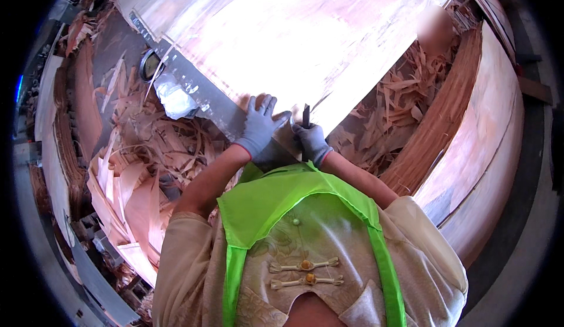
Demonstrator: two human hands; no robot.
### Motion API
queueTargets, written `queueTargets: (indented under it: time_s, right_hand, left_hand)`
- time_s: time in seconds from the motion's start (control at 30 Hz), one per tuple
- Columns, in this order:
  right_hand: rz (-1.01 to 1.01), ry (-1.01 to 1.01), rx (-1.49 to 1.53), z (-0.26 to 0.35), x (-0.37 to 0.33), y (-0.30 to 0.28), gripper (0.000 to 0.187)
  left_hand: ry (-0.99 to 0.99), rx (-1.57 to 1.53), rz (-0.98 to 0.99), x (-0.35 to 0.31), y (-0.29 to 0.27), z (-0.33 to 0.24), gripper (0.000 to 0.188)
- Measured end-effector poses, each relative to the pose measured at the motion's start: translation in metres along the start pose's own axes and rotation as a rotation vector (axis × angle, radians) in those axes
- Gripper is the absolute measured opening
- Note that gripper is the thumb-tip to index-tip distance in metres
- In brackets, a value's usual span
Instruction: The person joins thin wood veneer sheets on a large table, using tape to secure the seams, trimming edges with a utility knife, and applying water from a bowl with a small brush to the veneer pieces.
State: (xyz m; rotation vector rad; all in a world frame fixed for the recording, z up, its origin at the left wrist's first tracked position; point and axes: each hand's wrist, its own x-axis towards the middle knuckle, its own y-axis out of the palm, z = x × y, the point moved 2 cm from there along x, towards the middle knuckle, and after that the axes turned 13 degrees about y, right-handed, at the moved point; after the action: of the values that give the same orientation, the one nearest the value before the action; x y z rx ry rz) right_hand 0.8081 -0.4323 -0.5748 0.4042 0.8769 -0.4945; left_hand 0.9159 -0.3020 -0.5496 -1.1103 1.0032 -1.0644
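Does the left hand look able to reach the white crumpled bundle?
Probably yes: the left hand rests on the pale sheet, and nothing seems to block the way along the grey table edge to the white crumpled bundle.

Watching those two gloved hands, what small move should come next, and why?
Perhaps press the left hand a little more firmly on the pale sheet before shifting the dark object in the right hand. The left hand lies spread at the sheet's near edge, and the object is close beside it, so steadying the sheet first seems sensible.
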Motion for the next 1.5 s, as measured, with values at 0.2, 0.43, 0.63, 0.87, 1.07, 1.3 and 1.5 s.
queueTargets:
  time_s: [0.2, 0.43, 0.63, 0.87, 1.07, 1.3, 1.5]
  right_hand:
    - [-0.014, 0.024, 0.084, -0.01, -0.003, 0.007, 0.017]
    - [0.047, -0.121, -0.144, -0.041, 0.004, -0.006, 0.017]
    - [-0.056, -0.262, -0.313, 0.079, 0.025, -0.07, 0.02]
    - [-0.139, -0.308, -0.506, 0.102, 0.076, -0.071, 0.039]
    - [-0.231, -0.299, -0.652, 0.098, 0.068, -0.073, 0.031]
    - [-0.298, -0.282, -0.54, 0.041, 0.08, -0.074, 0.026]
    - [0.046, -0.227, -0.293, 0.072, 0.022, -0.051, 0.014]
  left_hand:
    - [-0.005, -0.05, -0.002, 0.0, 0.0, 0.0, 0.049]
    - [0.008, -0.027, -0.067, 0.002, -0.007, 0.002, 0.045]
    - [-0.044, -0.253, -0.241, 0.042, -0.038, 0.016, 0.039]
    - [-0.01, -0.26, -0.187, 0.112, -0.003, -0.003, 0.037]
    - [-0.03, -0.106, -0.286, 0.11, 0.0, -0.017, 0.032]
    - [-0.067, -0.142, -0.307, 0.112, 0.005, -0.016, 0.032]
    - [-0.285, -0.583, -0.306, 0.053, 0.027, 0.031, 0.034]
